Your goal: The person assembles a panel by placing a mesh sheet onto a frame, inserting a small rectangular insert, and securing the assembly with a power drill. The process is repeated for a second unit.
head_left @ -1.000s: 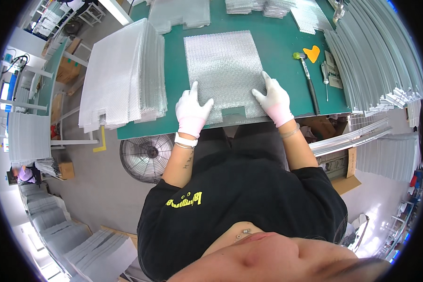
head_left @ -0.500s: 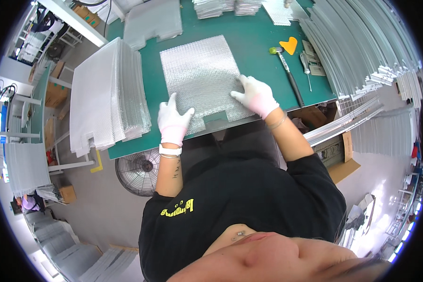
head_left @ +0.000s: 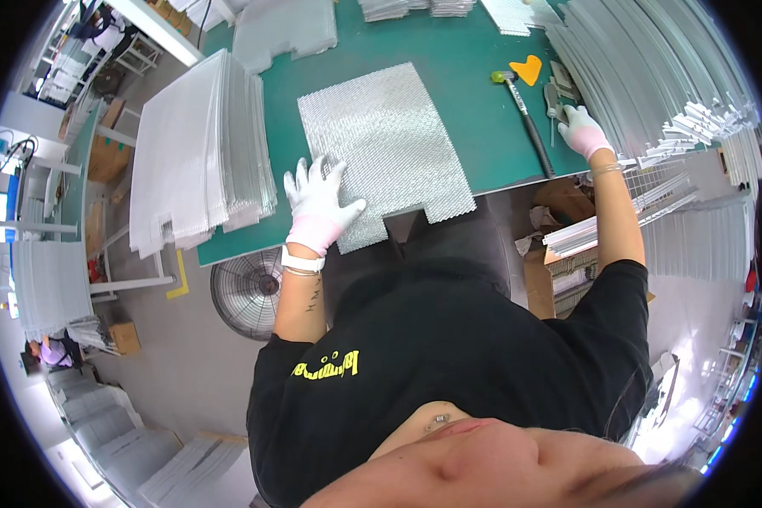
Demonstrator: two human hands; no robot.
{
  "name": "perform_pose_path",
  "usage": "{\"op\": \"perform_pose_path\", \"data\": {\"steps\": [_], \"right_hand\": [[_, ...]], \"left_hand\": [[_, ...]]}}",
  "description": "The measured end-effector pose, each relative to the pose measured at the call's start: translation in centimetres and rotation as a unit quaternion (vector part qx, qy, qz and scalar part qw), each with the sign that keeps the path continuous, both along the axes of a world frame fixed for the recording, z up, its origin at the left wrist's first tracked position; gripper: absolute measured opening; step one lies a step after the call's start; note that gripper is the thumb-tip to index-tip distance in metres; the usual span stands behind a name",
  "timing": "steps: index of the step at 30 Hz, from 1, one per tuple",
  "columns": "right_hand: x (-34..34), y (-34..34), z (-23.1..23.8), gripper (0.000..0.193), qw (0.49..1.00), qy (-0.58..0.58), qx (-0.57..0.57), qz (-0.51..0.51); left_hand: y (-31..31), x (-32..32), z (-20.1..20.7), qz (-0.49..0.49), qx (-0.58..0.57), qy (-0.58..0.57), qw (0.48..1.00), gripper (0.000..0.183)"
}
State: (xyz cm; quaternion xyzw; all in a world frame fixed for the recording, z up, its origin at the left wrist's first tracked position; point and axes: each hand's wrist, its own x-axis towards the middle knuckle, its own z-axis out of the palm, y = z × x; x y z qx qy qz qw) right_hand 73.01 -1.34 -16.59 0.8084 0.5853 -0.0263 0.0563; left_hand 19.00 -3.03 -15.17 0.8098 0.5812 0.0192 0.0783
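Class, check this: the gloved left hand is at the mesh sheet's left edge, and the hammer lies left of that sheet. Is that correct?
One part is wrong: the hammer lies right of the mesh sheet, as the head view shows. The gloved left hand is indeed at the sheet's left edge.

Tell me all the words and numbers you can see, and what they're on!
Black shirt: yellow letters on it, which I won't copy out.
Left forearm: small dark marks like letters, too small to read surely.
Hammer: tiny marks on the handle, too small to read.
Mesh sheet: no writing that I can see.
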Motion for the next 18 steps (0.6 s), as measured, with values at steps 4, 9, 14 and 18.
{"op": "perform_pose_path", "data": {"steps": [4, 9, 14, 18], "right_hand": [[-0.5, -1.6, -1.1, 0.033, 0.999, -0.042, 0.007, 0.013], [-2.7, -6.7, -2.1, 0.021, 0.974, -0.183, 0.114, 0.070], [-2.9, -10.3, -3.2, 0.026, 0.972, -0.129, 0.194, 0.012], [-0.2, -12.9, -4.9, 0.041, 0.964, -0.021, 0.259, -0.050]], "left_hand": [[-3.6, -0.1, 0.0, 0.025, 0.225, -0.146, 0.963, 0.080], [-9.8, -2.0, -0.9, -0.231, 0.016, -0.430, 0.872, 0.043], [-14.3, -0.8, -9.9, 0.017, -0.413, -0.680, 0.605, 0.054], [-12.5, 1.2, -11.8, 0.146, -0.377, -0.787, 0.467, 0.049]]}}
